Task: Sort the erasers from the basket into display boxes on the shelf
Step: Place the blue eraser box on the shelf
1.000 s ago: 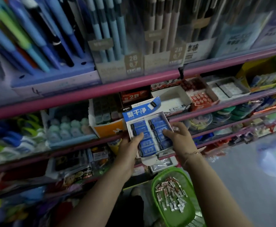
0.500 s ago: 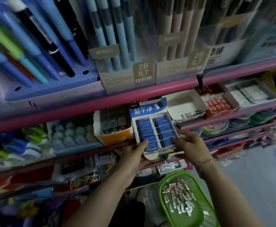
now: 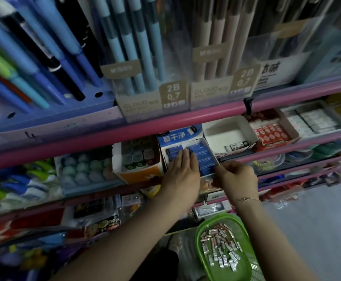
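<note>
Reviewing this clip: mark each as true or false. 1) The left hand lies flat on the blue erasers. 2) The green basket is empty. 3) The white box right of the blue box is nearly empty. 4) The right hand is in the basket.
1) True: the left hand rests with straight fingers on the blue erasers in the blue display box.
2) False: the green basket holds many small erasers.
3) True: the white box shows mostly bare bottom.
4) False: the right hand grips the blue display box's front corner.
</note>
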Motion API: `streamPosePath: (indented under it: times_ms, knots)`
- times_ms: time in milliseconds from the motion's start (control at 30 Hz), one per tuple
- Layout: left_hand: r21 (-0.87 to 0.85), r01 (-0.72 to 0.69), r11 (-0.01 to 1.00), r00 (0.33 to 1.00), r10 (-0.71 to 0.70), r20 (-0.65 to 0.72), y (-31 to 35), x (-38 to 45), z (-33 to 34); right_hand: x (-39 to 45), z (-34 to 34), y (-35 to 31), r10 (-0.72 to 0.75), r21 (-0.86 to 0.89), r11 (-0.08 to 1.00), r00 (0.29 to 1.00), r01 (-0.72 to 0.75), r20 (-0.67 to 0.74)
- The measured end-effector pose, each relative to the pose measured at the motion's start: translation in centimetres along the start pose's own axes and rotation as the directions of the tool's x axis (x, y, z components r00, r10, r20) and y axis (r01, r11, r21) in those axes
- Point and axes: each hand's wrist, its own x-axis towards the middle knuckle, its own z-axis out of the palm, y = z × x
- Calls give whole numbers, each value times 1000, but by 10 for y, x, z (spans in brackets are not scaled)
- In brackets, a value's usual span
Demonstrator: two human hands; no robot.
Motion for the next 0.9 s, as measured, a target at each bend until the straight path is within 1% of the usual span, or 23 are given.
streamPosePath:
  times_ms: [67, 233, 333, 467, 567, 600, 633, 667, 700, 733, 767, 800, 833, 867, 900]
  knots:
    - [-37, 10, 999, 1000, -10, 6, -6, 10, 3, 6, 5, -5, -57, -49, 997, 997, 54, -44]
    - [-71, 45, 997, 999, -43, 21, -13, 26, -2, 14, 29, -11, -94, 3, 995, 978, 97, -187]
    - [-62, 50, 997, 999, -50, 15, -13, 28, -2, 16, 38, -10, -113, 1, 993, 967, 116, -227]
    - [-96, 50, 994, 999, -48, 19, -12, 23, 2, 17, 37, -1, -123, -87, 990, 972, 107, -202]
    - [-159, 65, 985, 996, -55, 65, -12, 23, -5, 17, 33, 4, -131, -164, 981, 980, 106, -148]
    - [-210, 71, 975, 996, -57, 70, -11, 24, -10, 16, 32, 4, -162, -205, 970, 977, 132, -137]
    - [-259, 65, 964, 997, -55, 46, -10, 26, -15, 14, 31, 3, -224, -262, 948, 964, 182, -140]
    - [-281, 48, 958, 999, -50, 0, -10, 29, -20, 11, 29, 2, -319, -326, 909, 937, 259, -144]
    - [-280, 34, 959, 997, -50, -51, -9, 33, -24, 9, 27, 1, -437, -386, 849, 891, 362, -127]
    - [-269, 27, 963, 994, -55, -97, -8, 36, -26, 7, 24, 0, -559, -442, 761, 826, 475, -74]
    - [-255, 34, 966, 990, -68, -125, -6, 40, -27, 6, 20, 1, -662, -498, 649, 749, 575, 1]
    - [-241, 49, 969, 987, -84, -137, -5, 43, -28, 6, 16, 2, -729, -553, 531, 679, 642, 88]
    - [-229, 66, 971, 985, -100, -138, -4, 46, -27, 7, 12, 3, -753, -598, 435, 636, 673, 169]
    - [-219, 81, 972, 985, -112, -134, -3, 48, -27, 9, 8, 3, -749, -632, 370, 621, 681, 231]
    - [-209, 89, 974, 985, -118, -129, -3, 50, -26, 12, 4, 4, -737, -654, 327, 618, 682, 275]
